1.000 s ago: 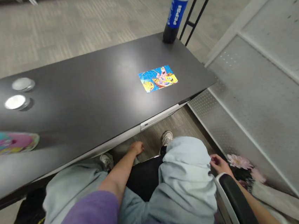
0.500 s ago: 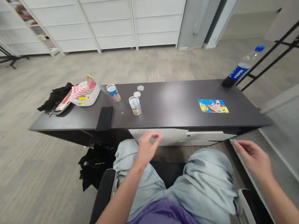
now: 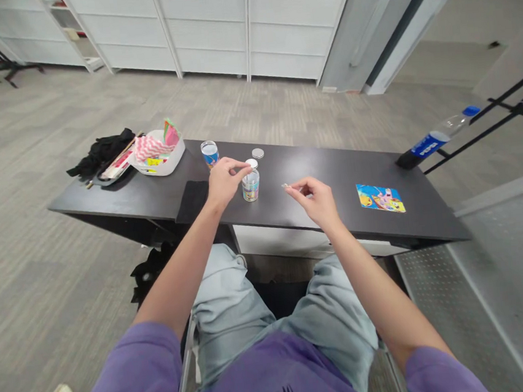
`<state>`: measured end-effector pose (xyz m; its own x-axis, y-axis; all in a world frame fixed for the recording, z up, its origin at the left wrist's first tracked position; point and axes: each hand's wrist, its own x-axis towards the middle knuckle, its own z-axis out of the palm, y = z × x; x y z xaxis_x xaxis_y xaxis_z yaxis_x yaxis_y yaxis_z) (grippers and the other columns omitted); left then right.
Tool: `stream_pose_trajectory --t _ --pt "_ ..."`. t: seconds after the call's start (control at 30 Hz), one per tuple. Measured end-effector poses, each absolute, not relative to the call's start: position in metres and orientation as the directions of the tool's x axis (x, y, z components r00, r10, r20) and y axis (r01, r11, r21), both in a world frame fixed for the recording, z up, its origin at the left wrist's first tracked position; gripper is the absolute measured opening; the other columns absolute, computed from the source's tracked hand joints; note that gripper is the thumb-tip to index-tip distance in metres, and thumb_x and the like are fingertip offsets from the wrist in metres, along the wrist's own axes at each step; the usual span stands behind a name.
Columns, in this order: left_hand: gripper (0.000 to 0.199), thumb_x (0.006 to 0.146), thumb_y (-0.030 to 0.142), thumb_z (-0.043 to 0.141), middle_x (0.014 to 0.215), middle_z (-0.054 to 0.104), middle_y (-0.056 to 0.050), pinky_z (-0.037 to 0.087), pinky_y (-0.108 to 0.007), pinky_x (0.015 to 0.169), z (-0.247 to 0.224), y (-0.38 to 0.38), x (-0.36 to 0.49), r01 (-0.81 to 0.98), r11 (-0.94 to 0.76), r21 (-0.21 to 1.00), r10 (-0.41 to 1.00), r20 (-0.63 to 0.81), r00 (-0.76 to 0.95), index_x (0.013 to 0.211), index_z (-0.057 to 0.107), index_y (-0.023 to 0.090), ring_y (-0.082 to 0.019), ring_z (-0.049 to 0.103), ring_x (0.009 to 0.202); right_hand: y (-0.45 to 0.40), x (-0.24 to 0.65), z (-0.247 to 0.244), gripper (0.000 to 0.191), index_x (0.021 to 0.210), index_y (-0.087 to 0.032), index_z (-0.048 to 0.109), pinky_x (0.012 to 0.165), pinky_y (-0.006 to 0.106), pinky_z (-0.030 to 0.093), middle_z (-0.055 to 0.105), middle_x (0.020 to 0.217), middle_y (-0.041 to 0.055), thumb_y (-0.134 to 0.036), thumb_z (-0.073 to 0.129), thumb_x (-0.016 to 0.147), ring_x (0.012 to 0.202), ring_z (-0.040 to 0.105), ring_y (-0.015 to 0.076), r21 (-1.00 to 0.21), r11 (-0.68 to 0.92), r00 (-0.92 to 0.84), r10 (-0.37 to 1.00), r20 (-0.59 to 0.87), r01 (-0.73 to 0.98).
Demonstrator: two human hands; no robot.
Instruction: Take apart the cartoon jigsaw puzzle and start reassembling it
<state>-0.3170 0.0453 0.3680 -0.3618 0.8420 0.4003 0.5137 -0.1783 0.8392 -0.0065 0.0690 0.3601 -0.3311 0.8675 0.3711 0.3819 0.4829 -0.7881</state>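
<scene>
Both hands (image 3: 224, 182) (image 3: 318, 203) over dk tbl (image 3: 302, 162), gry flr (image 3: 216, 109) beyond.

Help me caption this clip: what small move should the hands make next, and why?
Probably move the right hand left toward the printed jar: its fingertips pinch a small pale piece nearby, and the left hand appears at the jar's top.

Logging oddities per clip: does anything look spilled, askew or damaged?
Nothing clearly stands out: no spill or damage shows. The Pepsi bottle appears tilted, probably from the wide view; the decorated jar stands upright by the left hand.
</scene>
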Motion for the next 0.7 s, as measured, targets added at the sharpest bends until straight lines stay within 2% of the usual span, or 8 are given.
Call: stream_pose_trajectory --t 0.07,0.13,0.23,0.3,0.4,0.53,0.6,0.7 --pt "0.018 0.106 0.04 0.093 0.124 0.089 -0.007 0.065 -0.047 0.103 0.36 0.042 -0.322 0.513 -0.184 0.838 0.834 0.41 -0.37 0.119 0.098 0.029 -0.024 0.073 0.096 0.091 -0.032 0.363 0.062 0.099 -0.028 0.088 0.079 0.04 0.06 0.085 0.094 0.0068 -0.089 0.085 0.108 0.076 0.064 0.022 -0.779 0.506 -0.358 0.852 0.383 0.37" --pt "0.04 0.105 0.046 0.096 0.143 0.087 -0.01 0.067 -0.047 0.106 0.346 0.035 -0.325 0.503 -0.182 0.845 0.831 0.406 -0.381 0.14 0.092 0.029 -0.027 0.079 0.111 0.111 -0.058 0.364 0.056 0.101 -0.027 0.089 0.08 0.038 0.059 0.085 0.093 0.0055 -0.082 0.088 0.11 0.075 0.063 0.0212 -0.769 0.526 -0.389 0.836 0.387 0.365" --pt "0.086 0.085 0.043 0.112 0.16 0.083 -0.017 0.069 -0.05 0.114 0.318 0.028 -0.321 0.473 -0.158 0.867 0.856 0.359 -0.372 0.162 0.077 0.026 -0.035 0.082 0.137 0.131 -0.089 0.363 0.04 0.1 -0.027 0.092 0.085 0.038 0.061 0.089 0.1 0.0062 -0.065 0.094 0.112 0.08 0.066 0.0216 -0.751 0.551 -0.439 0.812 0.384 0.363" --pt "0.102 0.078 0.038 0.116 0.165 0.082 -0.02 0.068 -0.057 0.125 0.3 0.03 -0.315 0.454 -0.137 0.88 0.877 0.321 -0.358 0.168 0.071 0.025 -0.04 0.081 0.149 0.14 -0.098 0.362 0.031 0.103 -0.027 0.096 0.09 0.039 0.062 0.09 0.102 0.0068 -0.056 0.094 0.113 0.083 0.069 0.0223 -0.739 0.564 -0.459 0.802 0.383 0.369" --pt "0.09 0.081 0.034 0.113 0.163 0.085 -0.02 0.067 -0.062 0.131 0.286 0.038 -0.305 0.445 -0.126 0.887 0.902 0.289 -0.321 0.162 0.074 0.025 -0.041 0.083 0.15 0.142 -0.086 0.358 0.033 0.109 -0.027 0.098 0.095 0.041 0.062 0.09 0.107 0.0081 -0.058 0.088 0.116 0.085 0.069 0.0229 -0.73 0.556 -0.435 0.815 0.383 0.398" --pt "0.059 0.093 0.032 0.105 0.15 0.092 -0.014 0.069 -0.058 0.129 0.296 0.03 -0.3 0.481 -0.196 0.855 0.897 0.354 -0.265 0.147 0.083 0.027 -0.038 0.088 0.139 0.127 -0.031 0.34 0.059 0.1 -0.026 0.09 0.089 0.042 0.061 0.089 0.103 0.0094 -0.083 0.079 0.113 0.079 0.064 0.0231 -0.748 0.474 -0.32 0.877 0.357 0.465" --pt "0.057 0.097 0.033 0.102 0.157 0.09 -0.013 0.064 -0.058 0.136 0.307 0.013 -0.3 0.517 -0.258 0.816 0.872 0.427 -0.239 0.151 0.083 0.029 -0.038 0.084 0.149 0.116 0.0 0.327 0.071 0.094 -0.027 0.085 0.081 0.042 0.058 0.084 0.091 0.0083 -0.095 0.073 0.106 0.074 0.06 0.0229 -0.766 0.408 -0.266 0.912 0.314 0.497" --pt "0.056 0.1 0.034 0.099 0.163 0.088 -0.011 0.059 -0.058 0.142 0.322 -0.014 -0.299 0.568 -0.337 0.751 0.825 0.526 -0.205 0.154 0.083 0.033 -0.039 0.079 0.158 0.103 0.038 0.308 0.077 0.088 -0.027 0.08 0.077 0.042 0.055 0.08 0.084 0.0083 -0.103 0.07 0.097 0.072 0.06 0.0239 -0.784 0.32 -0.201 0.947 0.25 0.533"
